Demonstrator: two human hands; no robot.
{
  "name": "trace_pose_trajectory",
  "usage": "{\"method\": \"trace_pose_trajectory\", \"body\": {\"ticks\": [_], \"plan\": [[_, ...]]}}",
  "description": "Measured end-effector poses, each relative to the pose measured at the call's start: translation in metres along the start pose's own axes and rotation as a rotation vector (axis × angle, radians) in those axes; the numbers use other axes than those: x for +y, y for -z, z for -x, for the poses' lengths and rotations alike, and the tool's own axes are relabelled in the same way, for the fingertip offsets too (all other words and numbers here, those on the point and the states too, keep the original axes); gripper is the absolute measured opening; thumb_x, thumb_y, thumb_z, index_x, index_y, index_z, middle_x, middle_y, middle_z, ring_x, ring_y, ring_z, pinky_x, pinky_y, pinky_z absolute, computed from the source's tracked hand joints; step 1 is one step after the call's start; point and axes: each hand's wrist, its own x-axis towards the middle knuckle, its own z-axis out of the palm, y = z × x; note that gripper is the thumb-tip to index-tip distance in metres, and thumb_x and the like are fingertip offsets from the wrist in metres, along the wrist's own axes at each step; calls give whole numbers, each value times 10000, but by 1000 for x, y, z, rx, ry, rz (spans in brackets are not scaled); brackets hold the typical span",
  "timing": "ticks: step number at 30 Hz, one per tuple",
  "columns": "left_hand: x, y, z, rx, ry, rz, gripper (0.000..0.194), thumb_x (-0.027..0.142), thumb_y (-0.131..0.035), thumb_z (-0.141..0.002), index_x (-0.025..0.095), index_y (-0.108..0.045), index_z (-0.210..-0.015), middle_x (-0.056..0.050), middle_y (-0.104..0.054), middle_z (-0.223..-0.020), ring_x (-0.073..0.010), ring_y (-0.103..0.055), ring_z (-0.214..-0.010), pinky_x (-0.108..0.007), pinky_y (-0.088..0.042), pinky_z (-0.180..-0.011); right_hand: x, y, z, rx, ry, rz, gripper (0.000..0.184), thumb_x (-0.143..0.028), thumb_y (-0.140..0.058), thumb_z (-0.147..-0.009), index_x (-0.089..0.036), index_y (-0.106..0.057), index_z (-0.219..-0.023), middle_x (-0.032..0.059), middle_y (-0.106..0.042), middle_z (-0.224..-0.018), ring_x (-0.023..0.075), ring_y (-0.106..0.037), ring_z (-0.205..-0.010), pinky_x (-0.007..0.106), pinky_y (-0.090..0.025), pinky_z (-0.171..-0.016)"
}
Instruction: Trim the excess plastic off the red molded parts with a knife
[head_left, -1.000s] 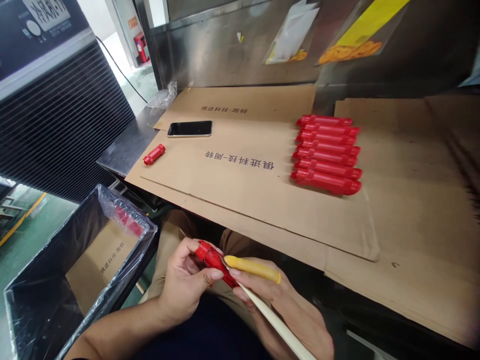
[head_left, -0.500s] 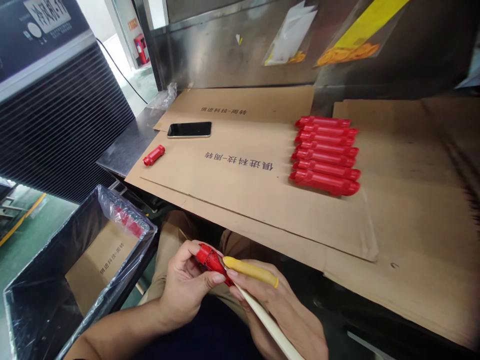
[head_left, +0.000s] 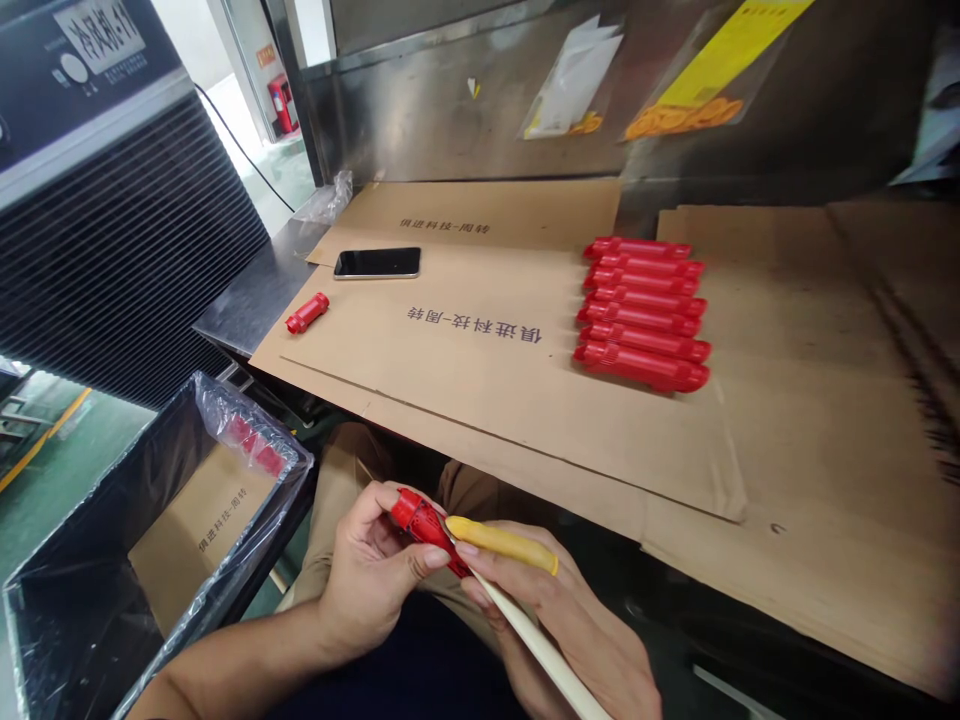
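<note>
Cardboard covers the worktop (head_left: 480,400), keeping a neat row of red parts (head_left: 641,315) within reach. Down at lap level, left hand (head_left: 375,580) fingers pinch one red part (head_left: 424,525) steady while right hand (head_left: 570,630), closed round a cream tool (head_left: 540,650), works its tip against it.

Left hand (head_left: 375,575) is covering most of the red part (head_left: 420,522), only its upper end showing. Cream tool (head_left: 540,650) is running off the bottom edge; its tip is sitting hidden behind the part. Right hand (head_left: 570,630) is being cropped at the wrist. Red pieces (head_left: 251,445) in the lined bin (head_left: 90,560) are blurring behind plastic (count unclear).
</note>
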Motion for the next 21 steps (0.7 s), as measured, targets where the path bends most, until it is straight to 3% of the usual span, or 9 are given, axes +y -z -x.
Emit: {"method": "trace_pose_trajectory", "body": {"ticks": [9, 13, 17, 21], "plan": [[1, 1, -1, -11, 10, -24, 231, 197, -900, -783, 198, -722, -931, -22, -735, -981, -137, -672, -903, -240, -527, -840, 1, -1, 2, -10, -12, 7, 390, 43, -613, -899, -174, -700, -1211, 105, -743, -1111, 210, -706, -1065, 309, -635, -855], [-1, 0, -1, -3, -33, -41, 215, 187, -894, -786, 190, -702, -884, -14, -711, -941, -131, -658, -889, -239, -523, -850, 5, -2, 2, -47, -65, 21, 293, -38, -608, -936, -189, -679, -1176, 120, -755, -1113, 225, -723, -1072, 334, -648, -878], [-5, 1, -1, 17, -3, -33, 263, 195, -908, -773, 189, -674, -892, 10, -692, -883, -97, -638, -824, -203, -522, -803, 4, 0, -2, -72, -19, 30, 268, -41, -608, -936, -196, -682, -1141, 124, -767, -1050, 231, -738, -1002, 342, -663, -819], [-4, 4, -1, 26, 121, 90, 420, 256, -926, -762, 216, -596, -1018, 1, -735, -917, -119, -693, -825, -230, -554, -778, 3, 13, -5, 68, -323, -209, 135, -213, -633, -1002, -265, -700, -1107, 92, -797, -1069, 230, -786, -1005, 318, -673, -836]]}}
